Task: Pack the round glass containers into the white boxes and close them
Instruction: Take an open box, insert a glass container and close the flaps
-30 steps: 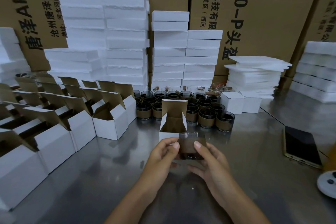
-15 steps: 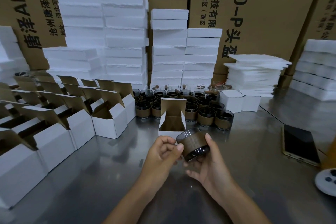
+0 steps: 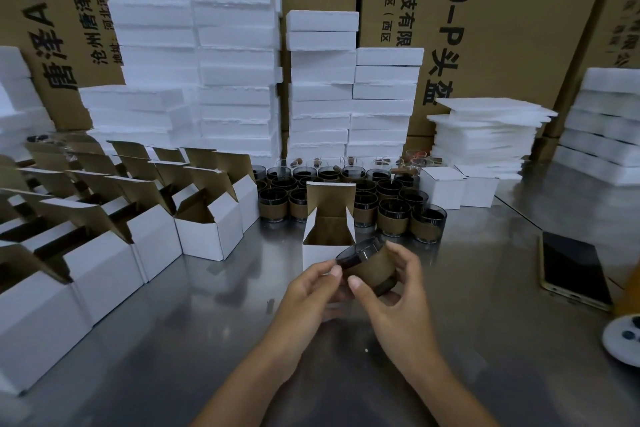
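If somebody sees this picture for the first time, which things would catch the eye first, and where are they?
First, the left hand and right hand at bottom centre, holding a tilted glass container with a brown sleeve just before an open white box. Behind stand a cluster of similar containers and tall stacks of white foam slabs; rows of open white boxes fill the left side.

We worked at a steel table [image 3: 145, 350] whose dull top gave back soft, even light. Behind it we saw tall brown cartons [image 3: 519, 28] printed with black characters, closing the view like a wall. White foam slabs [image 3: 235, 55] stood stacked against them, and a phone [image 3: 571, 274] lay at the right.
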Demonstrator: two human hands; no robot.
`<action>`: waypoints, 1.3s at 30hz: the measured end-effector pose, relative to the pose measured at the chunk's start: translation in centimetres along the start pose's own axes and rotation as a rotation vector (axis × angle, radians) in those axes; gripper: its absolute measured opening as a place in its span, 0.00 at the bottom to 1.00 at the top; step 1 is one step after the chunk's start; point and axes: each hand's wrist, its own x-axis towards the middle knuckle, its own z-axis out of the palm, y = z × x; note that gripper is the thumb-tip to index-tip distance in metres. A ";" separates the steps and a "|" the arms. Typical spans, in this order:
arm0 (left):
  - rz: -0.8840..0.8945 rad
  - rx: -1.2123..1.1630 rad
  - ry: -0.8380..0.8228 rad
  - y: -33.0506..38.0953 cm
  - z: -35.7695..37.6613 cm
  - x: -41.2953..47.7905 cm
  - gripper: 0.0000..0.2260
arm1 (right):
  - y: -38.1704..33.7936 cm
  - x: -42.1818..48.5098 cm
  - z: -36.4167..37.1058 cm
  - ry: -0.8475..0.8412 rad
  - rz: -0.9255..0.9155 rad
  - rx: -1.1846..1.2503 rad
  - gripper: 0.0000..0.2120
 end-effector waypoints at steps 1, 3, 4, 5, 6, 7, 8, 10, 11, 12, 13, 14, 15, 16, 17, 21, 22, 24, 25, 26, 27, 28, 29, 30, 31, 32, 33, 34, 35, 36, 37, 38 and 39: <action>-0.010 -0.011 -0.017 0.0 0.0 0.0 0.13 | 0.1 0.0 0.0 -0.001 -0.008 -0.015 0.28; -0.019 -0.040 -0.030 0.1 0.0 0.0 0.13 | 0.2 0.0 0.0 -0.005 -0.032 -0.036 0.30; -0.017 -0.052 -0.037 0.1 0.0 0.0 0.13 | 0.2 0.0 -0.1 -0.007 -0.045 -0.049 0.30; -0.013 -0.063 -0.043 0.1 0.0 0.0 0.13 | 0.2 0.0 -0.1 -0.009 -0.058 -0.062 0.30; -0.009 -0.069 -0.047 0.1 0.0 0.0 0.13 | 0.2 0.0 -0.1 -0.011 -0.067 -0.072 0.30; -0.005 -0.072 -0.049 0.1 0.0 0.0 0.13 | 0.2 0.1 -0.1 -0.013 -0.073 -0.077 0.30; -0.002 -0.074 -0.051 0.1 0.0 0.0 0.13 | 0.2 0.1 -0.1 -0.017 -0.073 -0.080 0.30; 0.006 -0.077 -0.049 0.1 0.1 0.0 0.13 | 0.1 0.1 -0.1 -0.027 -0.072 -0.074 0.29; 0.012 -0.074 -0.041 0.1 0.1 0.0 0.13 | 0.1 0.1 -0.1 -0.036 -0.073 -0.061 0.29; 0.021 -0.070 -0.029 0.1 0.1 -0.1 0.13 | 0.1 0.1 -0.1 -0.049 -0.072 -0.045 0.29; 0.035 -0.065 -0.012 0.2 0.1 -0.2 0.13 | 0.1 0.1 -0.2 -0.063 -0.070 -0.028 0.29; 0.056 -0.046 0.009 0.3 0.0 -0.2 0.14 | 0.2 0.1 -0.2 -0.077 -0.071 -0.013 0.30; 0.086 -0.009 0.027 0.4 -0.1 -0.3 0.15 | 0.2 0.1 -0.3 -0.090 -0.075 -0.006 0.30; 0.118 0.032 0.033 0.5 -0.2 -0.4 0.15 | 0.2 0.1 -0.3 -0.098 -0.081 -0.005 0.29; 0.144 0.061 0.030 0.5 -0.2 -0.4 0.15 | 0.1 0.1 -0.4 -0.101 -0.089 -0.013 0.29; 0.169 0.041 0.012 0.7 -0.2 -0.5 0.20 | 0.0 0.2 -0.5 -0.093 -0.136 -0.079 0.29; 0.174 0.038 0.009 0.7 -0.2 -0.5 0.21 | 0.0 0.2 -0.5 -0.093 -0.143 -0.089 0.29; 0.182 0.041 0.002 0.8 -0.1 -0.6 0.22 | 0.0 0.2 -0.6 -0.092 -0.156 -0.113 0.30; 0.186 0.039 0.003 0.8 0.0 -0.6 0.22 | 0.0 0.2 -0.7 -0.093 -0.160 -0.123 0.29; 0.188 0.034 0.005 0.8 0.0 -0.6 0.22 | 0.0 0.2 -0.7 -0.096 -0.161 -0.129 0.29; 0.188 0.032 0.010 0.7 0.0 -0.7 0.22 | -0.1 0.2 -0.8 -0.100 -0.161 -0.131 0.29; 0.189 0.032 0.012 0.7 0.0 -0.7 0.22 | -0.1 0.2 -0.8 -0.103 -0.164 -0.127 0.29; 0.189 0.032 0.011 0.7 0.0 -0.8 0.21 | -0.2 0.2 -0.9 -0.107 -0.166 -0.120 0.29; 0.189 0.033 0.007 0.8 0.0 -0.8 0.21 | -0.2 0.2 -0.9 -0.111 -0.167 -0.113 0.29; 0.190 0.040 0.003 0.8 -0.1 -0.8 0.21 | -0.3 0.2 -0.9 -0.115 -0.166 -0.108 0.28; 0.191 0.052 0.001 0.8 -0.1 -0.8 0.21 | -0.3 0.2 -0.8 -0.117 -0.164 -0.106 0.28; 0.192 0.065 0.004 0.8 -0.1 -0.8 0.21 | -0.3 0.1 -0.8 -0.119 -0.158 -0.102 0.28; 0.192 0.077 0.007 0.8 -0.1 -0.8 0.20 | -0.3 0.1 -0.7 -0.121 -0.145 -0.092 0.28; 0.187 0.088 0.010 0.8 -0.2 -0.7 0.20 | -0.4 0.1 -0.6 -0.122 -0.125 -0.076 0.28; 0.178 0.103 0.008 0.8 -0.3 -0.7 0.19 | -0.5 0.1 -0.6 -0.121 -0.101 -0.055 0.27; 0.164 0.120 0.003 0.8 -0.4 -0.7 0.18 | -0.5 0.2 -0.6 -0.116 -0.074 -0.032 0.27; 0.147 0.134 -0.002 0.8 -0.4 -0.7 0.17 | -0.5 0.2 -0.6 -0.113 -0.042 -0.005 0.26; 0.128 0.142 -0.004 0.7 -0.5 -0.7 0.16 | -0.5 0.3 -0.7 -0.111 -0.005 0.026 0.26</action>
